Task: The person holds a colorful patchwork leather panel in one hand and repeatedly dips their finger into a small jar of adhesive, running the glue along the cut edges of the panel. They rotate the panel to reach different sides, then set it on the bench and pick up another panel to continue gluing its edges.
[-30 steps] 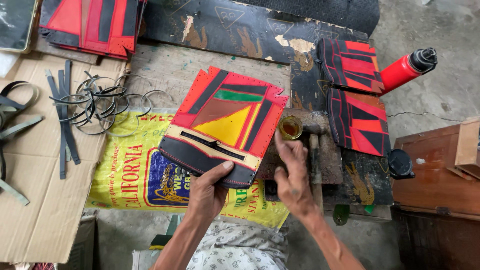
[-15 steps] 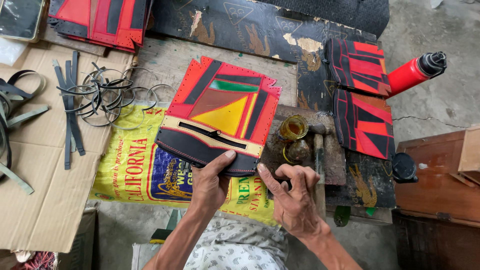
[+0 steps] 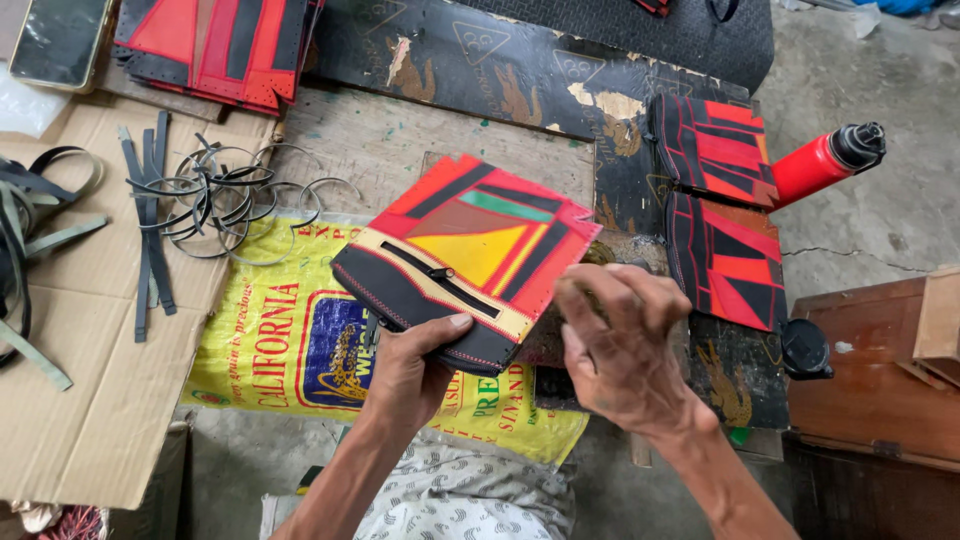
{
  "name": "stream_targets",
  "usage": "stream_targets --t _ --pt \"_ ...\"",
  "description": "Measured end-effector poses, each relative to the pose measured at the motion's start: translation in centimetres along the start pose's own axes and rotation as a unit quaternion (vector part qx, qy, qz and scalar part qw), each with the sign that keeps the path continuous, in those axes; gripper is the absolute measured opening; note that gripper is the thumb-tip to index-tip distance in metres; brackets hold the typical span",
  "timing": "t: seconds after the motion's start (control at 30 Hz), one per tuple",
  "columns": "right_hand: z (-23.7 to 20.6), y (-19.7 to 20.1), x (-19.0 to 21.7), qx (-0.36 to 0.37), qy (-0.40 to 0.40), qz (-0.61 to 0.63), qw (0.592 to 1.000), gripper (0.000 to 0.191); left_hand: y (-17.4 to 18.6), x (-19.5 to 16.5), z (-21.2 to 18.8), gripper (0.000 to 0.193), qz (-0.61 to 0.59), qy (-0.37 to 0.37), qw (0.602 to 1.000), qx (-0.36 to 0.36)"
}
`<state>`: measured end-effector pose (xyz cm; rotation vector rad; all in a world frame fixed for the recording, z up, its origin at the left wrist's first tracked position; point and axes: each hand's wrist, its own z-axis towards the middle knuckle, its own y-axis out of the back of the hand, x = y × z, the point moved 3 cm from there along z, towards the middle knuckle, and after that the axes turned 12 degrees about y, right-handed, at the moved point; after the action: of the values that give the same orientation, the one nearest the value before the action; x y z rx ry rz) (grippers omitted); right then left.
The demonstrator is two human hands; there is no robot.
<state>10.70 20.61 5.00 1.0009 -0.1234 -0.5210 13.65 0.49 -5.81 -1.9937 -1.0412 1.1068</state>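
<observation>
Head view, looking straight down: the left hand (image 3: 405,365) pinches the near black edge of the patchwork pouch (image 3: 465,255), thumb on top, fingers curled under, holding it tilted above the bench with its zip facing up. Right hand (image 3: 620,345) hovers just beside the pouch's right edge, fingers bent and half-closed over the bench; whether it grips anything, I cannot tell. Room is tight on the right: two finished red-and-black pouches (image 3: 720,205) lie one above the other just beyond that hand, a red bottle (image 3: 825,160) lying beside them, a black cap (image 3: 805,348) near the brown wooden box (image 3: 880,370). Leftward there's more space, over the yellow printed sack (image 3: 290,340) spread under the pouch and hanging off the bench's front edge. Further left, a flat cardboard sheet (image 3: 90,400) carries one tangle of wire rings (image 3: 225,200), too overlapped to count, and a few dark straps (image 3: 150,230). One stack of red-and-black panels (image 3: 220,45) sits at the top edge.
</observation>
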Motion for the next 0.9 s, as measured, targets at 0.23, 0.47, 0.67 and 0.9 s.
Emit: stream_targets --t 0.23,0.47,0.67,0.9 --pt "5.1 -0.2 -0.5 0.009 0.147 0.026 0.989 0.084 -1.7 -3.3 -1.2 0.043 -0.020 0.056 0.998 0.032" --pt "9.4 1.7 -3.1 -0.042 0.013 0.207 0.977 0.091 -2.9 -8.7 -4.4 0.058 0.072 0.052 0.973 0.212" --pt "9.0 2.6 -3.4 -0.048 -0.113 0.344 0.931 0.095 -2.4 -14.1 -8.7 0.047 0.359 -0.266 0.894 -0.018" --pt "6.9 0.8 -3.0 -0.055 -0.141 0.400 0.904 0.088 -8.6 -17.3 -10.4 0.085 0.800 -0.468 0.374 0.034"
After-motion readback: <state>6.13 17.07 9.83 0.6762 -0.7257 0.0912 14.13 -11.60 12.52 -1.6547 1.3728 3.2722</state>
